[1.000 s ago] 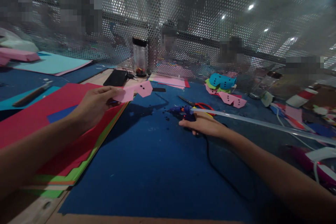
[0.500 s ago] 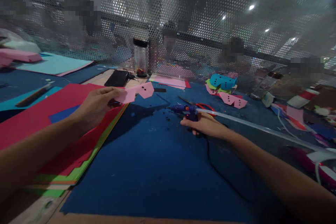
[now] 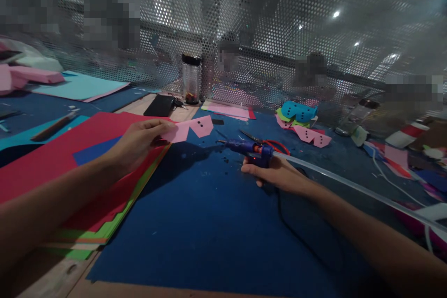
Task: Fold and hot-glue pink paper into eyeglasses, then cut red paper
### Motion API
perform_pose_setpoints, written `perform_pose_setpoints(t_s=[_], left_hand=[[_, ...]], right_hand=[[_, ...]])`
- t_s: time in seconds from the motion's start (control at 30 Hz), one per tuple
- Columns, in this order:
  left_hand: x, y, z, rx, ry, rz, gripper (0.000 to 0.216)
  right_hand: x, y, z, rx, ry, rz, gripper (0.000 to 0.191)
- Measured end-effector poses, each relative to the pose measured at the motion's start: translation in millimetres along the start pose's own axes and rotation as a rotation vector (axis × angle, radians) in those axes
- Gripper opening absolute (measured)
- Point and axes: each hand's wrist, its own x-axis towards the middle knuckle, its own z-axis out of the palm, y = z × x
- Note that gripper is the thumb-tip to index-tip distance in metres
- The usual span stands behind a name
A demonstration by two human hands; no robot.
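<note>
My left hand [image 3: 138, 142] pinches one end of a pink folded paper piece [image 3: 192, 128] with small black dots, held above the table over the edge of a stack of coloured paper sheets [image 3: 70, 167]. My right hand [image 3: 275, 172] grips a blue glue gun [image 3: 249, 148] with a long clear glue stick [image 3: 352, 186] sticking out behind. The gun's nozzle points left toward the pink piece, a short gap away. A black cord [image 3: 289, 228] runs from the gun toward me.
A blue mat [image 3: 209, 223] covers the table. Red-handled scissors [image 3: 270, 142] lie behind the gun. Finished pink and cyan paper pieces [image 3: 300, 118] sit at the back right. A clear jar [image 3: 191, 79], a black phone [image 3: 159, 105] and a perforated metal screen [image 3: 244, 32] stand behind.
My right hand has lifted the glue gun off the mat and brought its nozzle closer to the pink piece. My left hand has held the piece nearly still.
</note>
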Motion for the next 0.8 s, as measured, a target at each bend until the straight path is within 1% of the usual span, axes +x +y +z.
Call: perform_pose_setpoints(t_s=[0.1,0.27,0.43,0.63,0.8], left_hand=[[1.0,-0.5,-0.5,-0.012,0.009,-0.009,0.030],[3.8,-2.2,-2.8,0.011,0.001,0.020,0.031],[3.1,-1.6,-2.6,0.018,-0.005,0.003,0.032],[2.5,-0.7,-2.6,0.009,-0.017,0.013,0.029],[2.4,-0.5,-2.9,0.015,-0.025,0.000,0.028]], right_hand=[[1.3,5.6,-0.4,0.027,0.002,-0.017,0.032],[6.8,17.1,-0.9,0.030,-0.018,0.057,0.035],[6.7,13.8,-1.2,0.138,0.053,-0.016,0.036],[6.7,16.8,-0.1,0.206,0.091,0.012,0.035],[3.9,16.2,-4.3,0.234,0.073,-0.039,0.035]])
